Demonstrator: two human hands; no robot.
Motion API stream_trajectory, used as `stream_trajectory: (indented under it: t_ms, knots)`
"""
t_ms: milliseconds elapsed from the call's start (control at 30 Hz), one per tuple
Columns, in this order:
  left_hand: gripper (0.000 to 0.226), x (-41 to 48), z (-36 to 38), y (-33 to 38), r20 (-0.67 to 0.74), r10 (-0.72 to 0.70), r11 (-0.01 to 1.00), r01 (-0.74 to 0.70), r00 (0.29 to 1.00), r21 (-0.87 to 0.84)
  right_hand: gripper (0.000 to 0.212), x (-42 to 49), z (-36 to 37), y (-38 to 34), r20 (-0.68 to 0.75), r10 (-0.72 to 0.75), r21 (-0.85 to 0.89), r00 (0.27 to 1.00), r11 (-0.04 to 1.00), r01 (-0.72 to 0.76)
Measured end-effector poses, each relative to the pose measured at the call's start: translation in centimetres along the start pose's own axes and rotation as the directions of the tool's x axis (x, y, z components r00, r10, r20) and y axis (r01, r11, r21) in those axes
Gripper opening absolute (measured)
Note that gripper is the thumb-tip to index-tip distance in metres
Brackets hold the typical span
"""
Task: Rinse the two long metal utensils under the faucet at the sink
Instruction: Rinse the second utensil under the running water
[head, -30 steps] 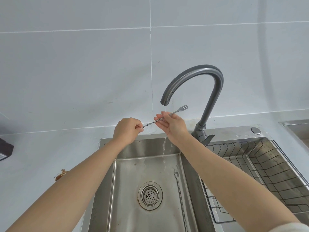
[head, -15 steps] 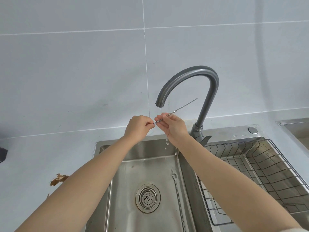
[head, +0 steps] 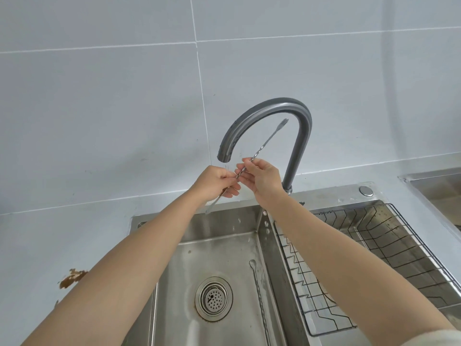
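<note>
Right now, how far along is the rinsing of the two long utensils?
Done: nothing provably finished. In hand: the left hand and right hand pinch the fork-tipped utensil just below the faucet spout. Left: the second utensil lies on the sink floor beside the drain; whether it has been rinsed cannot be told.

— How are the arms held?
— Both are stretched forward and raised, forearms bare, the hands held nearly together.
— And the hands?
— The left hand [head: 215, 182] is curled round the utensil's [head: 268, 141] lower part; the same utensil is pinched higher up by the fingertips [head: 245, 161] of the right hand [head: 264, 179].
</note>
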State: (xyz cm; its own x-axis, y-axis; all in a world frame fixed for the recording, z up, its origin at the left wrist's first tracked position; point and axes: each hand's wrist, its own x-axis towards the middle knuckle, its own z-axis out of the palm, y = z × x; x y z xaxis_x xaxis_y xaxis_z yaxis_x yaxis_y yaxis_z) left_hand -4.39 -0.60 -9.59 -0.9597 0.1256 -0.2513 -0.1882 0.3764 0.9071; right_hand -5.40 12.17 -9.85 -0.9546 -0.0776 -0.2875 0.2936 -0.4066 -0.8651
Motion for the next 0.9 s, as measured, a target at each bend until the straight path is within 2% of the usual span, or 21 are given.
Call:
stream_trajectory:
  t_ms: [133, 233, 333, 467, 567, 800, 900]
  knots:
    - [0.022, 0.3, -0.3, 0.5, 0.043, -0.031, 0.993, 0.036, 0.999, -0.113, 0.017, 0.7, 0.0, -1.0, -0.014, -0.023, -0.036, 1.0, 0.999, 0.023]
    - [0.02, 0.4, -0.4, 0.7, 0.035, -0.02, 0.992, 0.025, 0.999, -0.123, 0.016, 1.2, 0.4, -1.9, -0.018, -0.04, -0.067, 0.999, 0.997, 0.039]
    - [0.008, 0.3, -0.6, 0.9, -0.005, -0.016, 0.991, 0.015, 1.0, -0.135, 0.013, 1.7, 1.1, -2.8, -0.009, -0.054, -0.09, 0.999, 0.995, 0.053]
    - [0.012, 0.3, -1.1, 0.8, -0.06, -0.029, 0.988, 0.02, 0.998, -0.155, 0.018, 2.3, 1.8, -4.0, -0.007, -0.084, -0.045, 0.996, 0.995, 0.084]
    - [0.006, 0.3, -1.1, 0.7, -0.05, -0.02, 0.984, 0.011, 0.999, -0.178, 0.016, 2.9, 1.9, -4.7, -0.025, -0.101, -0.026, 0.995, 0.995, 0.1]
    - [0.021, -0.4, -0.9, 0.5, 0.013, 0.008, 0.985, -0.005, 1.0, -0.173, 0.019, 3.4, 2.1, -5.9, -0.023, -0.154, -0.069, 0.988, 0.986, 0.152]
    - [0.016, -1.0, -1.0, 0.2, 0.021, 0.004, 0.99, -0.001, 1.0, -0.14, 0.024, 2.7, 2.5, -5.5, 0.017, -0.149, -0.088, 0.989, 0.985, 0.15]
